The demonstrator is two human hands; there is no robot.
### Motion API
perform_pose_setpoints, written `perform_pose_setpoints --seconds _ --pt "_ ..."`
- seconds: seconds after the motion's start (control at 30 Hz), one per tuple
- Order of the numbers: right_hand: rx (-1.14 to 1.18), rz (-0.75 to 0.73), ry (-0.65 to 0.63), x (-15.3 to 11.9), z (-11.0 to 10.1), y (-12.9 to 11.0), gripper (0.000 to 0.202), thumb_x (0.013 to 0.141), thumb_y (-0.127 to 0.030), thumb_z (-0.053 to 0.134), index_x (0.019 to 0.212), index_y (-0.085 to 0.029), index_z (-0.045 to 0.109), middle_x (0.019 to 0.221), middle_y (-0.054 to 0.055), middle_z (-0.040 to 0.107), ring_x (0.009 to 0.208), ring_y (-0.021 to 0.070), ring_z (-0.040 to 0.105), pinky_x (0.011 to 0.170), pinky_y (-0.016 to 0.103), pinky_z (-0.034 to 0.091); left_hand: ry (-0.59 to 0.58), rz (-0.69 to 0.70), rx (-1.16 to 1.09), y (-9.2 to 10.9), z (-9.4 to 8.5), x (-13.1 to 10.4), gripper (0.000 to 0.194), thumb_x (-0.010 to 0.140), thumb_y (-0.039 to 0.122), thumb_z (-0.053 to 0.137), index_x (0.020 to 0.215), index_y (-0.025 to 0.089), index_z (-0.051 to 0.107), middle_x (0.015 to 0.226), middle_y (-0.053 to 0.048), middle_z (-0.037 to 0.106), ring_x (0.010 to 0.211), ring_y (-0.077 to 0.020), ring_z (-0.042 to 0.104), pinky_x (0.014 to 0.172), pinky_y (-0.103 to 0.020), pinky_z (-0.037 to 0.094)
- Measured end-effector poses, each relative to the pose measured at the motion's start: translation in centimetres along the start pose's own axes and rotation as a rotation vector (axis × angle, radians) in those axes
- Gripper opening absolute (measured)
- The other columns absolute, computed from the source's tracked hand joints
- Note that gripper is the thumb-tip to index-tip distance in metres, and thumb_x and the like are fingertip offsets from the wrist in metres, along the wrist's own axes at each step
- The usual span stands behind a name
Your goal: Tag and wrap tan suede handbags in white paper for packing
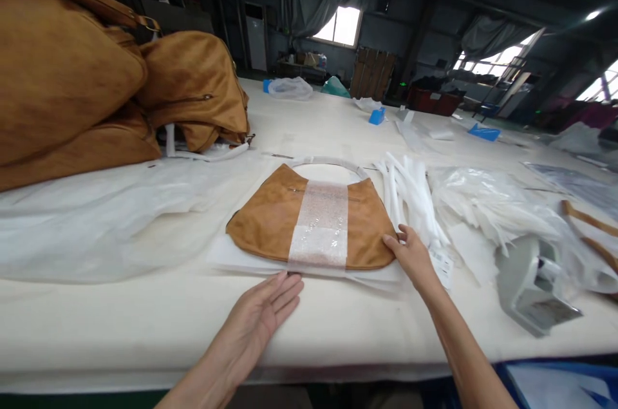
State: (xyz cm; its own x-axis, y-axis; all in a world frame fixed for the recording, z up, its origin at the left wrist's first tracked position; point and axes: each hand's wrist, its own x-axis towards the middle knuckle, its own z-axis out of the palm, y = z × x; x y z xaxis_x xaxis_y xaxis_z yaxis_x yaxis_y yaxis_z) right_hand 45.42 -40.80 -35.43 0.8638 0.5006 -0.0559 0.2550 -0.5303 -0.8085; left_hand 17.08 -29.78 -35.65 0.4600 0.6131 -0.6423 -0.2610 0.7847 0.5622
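Note:
A flat tan suede handbag (270,219) lies on the white table (145,325), resting on a clear plastic sleeve (226,257). A strip of white foam wrap (319,228) runs across its middle, and its handle (333,164) is wrapped in white. My left hand (263,315) lies flat and open on the table, fingertips at the bag's near edge below the foam strip. My right hand (410,254) touches the bag's lower right corner with fingers curled at its edge.
Several stuffed tan bags (72,87) are piled at the left on white plastic sheeting (96,216). White foam strips (405,196) and crumpled plastic bags (492,209) lie to the right, with a grey tape dispenser (526,286) near the front edge. Blue items sit farther back.

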Motion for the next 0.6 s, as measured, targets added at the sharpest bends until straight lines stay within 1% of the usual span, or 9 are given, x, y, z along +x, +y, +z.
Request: perform_pose_setpoints --seconds 0.07,0.13,0.17,0.23,0.3,0.33,0.43,0.5,0.6 --pt "0.104 0.047 -0.041 -0.5 0.1 -0.6 0.078 0.068 -0.046 0.07 0.134 -0.01 0.048 0.119 0.019 0.065 0.102 0.0313 0.066 0.088 0.045 0.05 0.023 0.004 -0.056 0.1 1.0 0.2 0.012 0.089 0.013 0.062 0.099 0.008 0.067 0.118 -0.021 0.066 0.107 -0.0291 0.066 0.103 -0.044 0.049" --pt "0.296 0.105 -0.12 -1.8 0.2 -1.4 0.087 0.065 -0.043 0.073 0.137 -0.008 0.04 0.117 0.019 0.065 0.089 0.0281 0.069 0.074 0.039 0.054 0.051 0.013 -0.083 0.4 1.8 0.3 0.016 0.09 0.015 0.062 0.105 0.01 0.066 0.117 -0.018 0.067 0.106 -0.0271 0.067 0.104 -0.045 0.048" --pt "0.414 0.13 -0.173 -2.7 0.4 -1.8 0.089 0.063 -0.042 0.075 0.137 -0.008 0.039 0.116 0.019 0.066 0.085 0.0268 0.069 0.069 0.037 0.054 0.071 0.019 -0.087 0.6 2.1 0.3 0.019 0.09 0.017 0.063 0.108 0.012 0.065 0.116 -0.016 0.067 0.104 -0.0265 0.068 0.103 -0.047 0.048" --pt "0.628 0.143 -0.285 -4.6 0.7 -2.4 0.084 0.059 -0.039 0.079 0.131 -0.011 0.046 0.113 0.015 0.068 0.084 0.026 0.069 0.064 0.033 0.053 0.124 0.046 -0.079 1.3 2.6 0.3 0.027 0.089 0.019 0.064 0.116 0.015 0.062 0.113 -0.014 0.068 0.099 -0.0259 0.069 0.099 -0.051 0.051" --pt "0.789 0.145 -0.379 -6.2 1.4 -2.8 0.067 0.058 -0.036 0.081 0.117 -0.015 0.057 0.108 0.011 0.07 0.09 0.0262 0.068 0.066 0.031 0.053 0.179 0.077 -0.052 1.9 2.9 0.3 0.036 0.088 0.021 0.066 0.123 0.019 0.059 0.111 -0.012 0.068 0.095 -0.0265 0.07 0.094 -0.054 0.054" --pt "0.851 0.158 -0.405 -6.7 1.8 -2.8 0.06 0.057 -0.034 0.082 0.11 -0.016 0.061 0.105 0.009 0.071 0.092 0.0262 0.068 0.068 0.031 0.054 0.195 0.095 -0.035 2.2 3.1 0.3 0.04 0.087 0.022 0.067 0.126 0.021 0.058 0.112 -0.012 0.068 0.094 -0.027 0.07 0.091 -0.055 0.055" --pt "1.035 0.243 -0.392 -7.4 3.0 -2.4 0.048 0.055 -0.029 0.084 0.097 -0.017 0.065 0.099 0.006 0.073 0.094 0.0252 0.067 0.073 0.032 0.054 0.207 0.16 0.0 2.8 3.4 0.7 0.048 0.085 0.018 0.069 0.13 0.026 0.055 0.118 -0.01 0.067 0.095 -0.028 0.07 0.085 -0.054 0.058" --pt "1.177 0.298 -0.399 -7.1 3.8 -2.2 0.045 0.056 -0.031 0.086 0.093 -0.017 0.065 0.097 0.007 0.074 0.094 0.0254 0.068 0.077 0.034 0.055 0.216 0.219 0.002 2.8 3.5 1.4 0.051 0.083 0.011 0.068 0.129 0.027 0.056 0.122 -0.008 0.066 0.096 -0.0269 0.07 0.084 -0.051 0.06" --pt "1.318 0.348 -0.45 -6.4 4.9 -2.5 0.049 0.061 -0.039 0.085 0.099 -0.016 0.065 0.097 0.009 0.075 0.092 0.0262 0.069 0.081 0.038 0.055 0.229 0.3 0.016 2.9 3.6 2.4 0.055 0.079 0.001 0.068 0.127 0.026 0.058 0.125 -0.007 0.065 0.096 -0.0245 0.07 0.084 -0.045 0.061"
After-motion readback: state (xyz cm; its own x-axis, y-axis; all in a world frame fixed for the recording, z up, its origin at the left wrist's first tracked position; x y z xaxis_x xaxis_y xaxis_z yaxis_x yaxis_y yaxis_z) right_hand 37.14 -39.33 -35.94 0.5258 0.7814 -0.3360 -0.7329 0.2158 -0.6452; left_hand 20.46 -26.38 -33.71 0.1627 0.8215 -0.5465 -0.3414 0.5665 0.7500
